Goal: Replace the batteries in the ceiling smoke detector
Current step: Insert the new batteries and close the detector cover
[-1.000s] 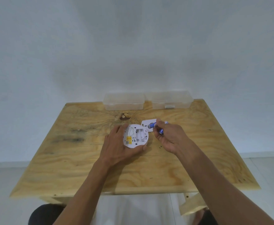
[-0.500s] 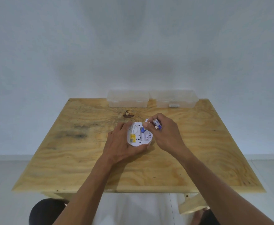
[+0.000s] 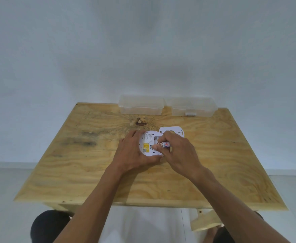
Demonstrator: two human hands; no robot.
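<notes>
Resting on a plywood table (image 3: 222, 155) with swirling grain and a dark knot (image 3: 141, 122), the round white plastic smoke detector (image 3: 148, 146) lies back-side up near the table's middle, showing a yellow label and an open battery bay. The left hand (image 3: 134, 155) cups its left and near rim, fingers curled round the edge. The right hand (image 3: 178, 153) holds one cylindrical battery (image 3: 165, 144), white with red and blue print, gripped in its curled fingers above the bay, while the thumb and forefinger press down at the bay; whether a second battery sits beneath them cannot be told, since the fingers hide that part. One flat white mounting plate (image 3: 174, 130) lies just behind the right hand, partly covered by it. Two clear, lidded rectangular plastic boxes (image 3: 142, 106) (image 3: 192, 106) stand side by side at the far edge against a plain pale wall.
</notes>
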